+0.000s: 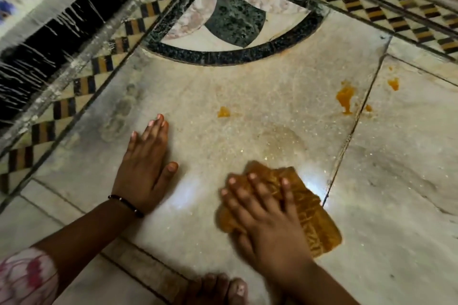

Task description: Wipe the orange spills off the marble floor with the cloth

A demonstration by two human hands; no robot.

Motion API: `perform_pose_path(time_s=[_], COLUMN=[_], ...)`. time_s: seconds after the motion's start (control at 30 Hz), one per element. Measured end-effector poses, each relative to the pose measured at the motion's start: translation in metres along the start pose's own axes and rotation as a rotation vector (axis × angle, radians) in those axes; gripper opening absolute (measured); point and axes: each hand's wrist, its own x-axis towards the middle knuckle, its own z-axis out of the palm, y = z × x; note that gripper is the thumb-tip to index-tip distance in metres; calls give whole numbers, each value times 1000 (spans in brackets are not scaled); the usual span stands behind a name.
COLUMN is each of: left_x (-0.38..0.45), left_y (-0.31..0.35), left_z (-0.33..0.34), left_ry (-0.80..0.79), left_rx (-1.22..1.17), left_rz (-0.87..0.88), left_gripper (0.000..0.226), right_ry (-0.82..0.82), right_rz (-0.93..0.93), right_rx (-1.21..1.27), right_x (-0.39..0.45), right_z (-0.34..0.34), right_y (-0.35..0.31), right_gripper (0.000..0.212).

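While the right hand (266,208) presses flat on the cloth (307,208), fingers spread and nearly straight across its top, the cloth lies bunched on the marble floor (247,86), stained orange-brown, just beside a dark joint line between slabs. Hand and cloth are slightly blurred. The left hand (145,166) rests palm-down on the bare marble to the left, fingers together and straight, thumb out toward the cloth, holding nothing. A thin dark beaded bracelet (126,204) circles that wrist; a patterned sleeve (27,277) with pink and red marks shows at the lower left corner.

Spills on the floor: a small orange blot (223,112) beyond the left fingertips, well apart from the cloth; a larger orange splash (345,99) to the right near the joint line; smaller orange drops (393,83) on the next slab over. A faint wet ring sits on the marble between the cloth and the spills.

Toes of a bare foot (220,287) show at the bottom edge. Farther off, an inlaid dark arc (235,53) and a checkered border (81,86) frame the slab.
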Motion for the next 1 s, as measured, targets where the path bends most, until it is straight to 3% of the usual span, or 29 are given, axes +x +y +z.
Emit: perform_pose_path(time_s=[0.07, 0.13, 0.27, 0.4, 0.57, 0.7, 0.83, 1.0], left_x=[1, 1, -1, 1, 0, -2, -2, -2], left_y=[1, 1, 0, 2, 1, 1, 0, 0], left_z=[-2, -1, 1, 0, 1, 2, 3, 4], left_ry=[1, 16, 33, 26, 2, -18, -23, -20], left_rx=[13, 10, -11, -18, 37, 76, 79, 85], left_rz=[-4, -12, -15, -2, -4, -17, -22, -17], left_gripper=[76, 75, 75, 77, 74, 74, 75, 72], right_ry=[-50, -43, 15, 56, 132, 132, 80, 19], right_rz=[-132, -152, -32, 170, 425, 502, 313, -68], right_rx=[19, 41, 121, 106, 82, 39, 73, 52], right_x=[20, 55, 133, 174, 95, 21, 23, 123], right_z=[5, 5, -16, -44, -46, -23, -7, -15], right_y=[-31, -48, -34, 39, 116, 83, 14, -22], right_gripper=[67, 62, 60, 61, 63, 64, 66, 62])
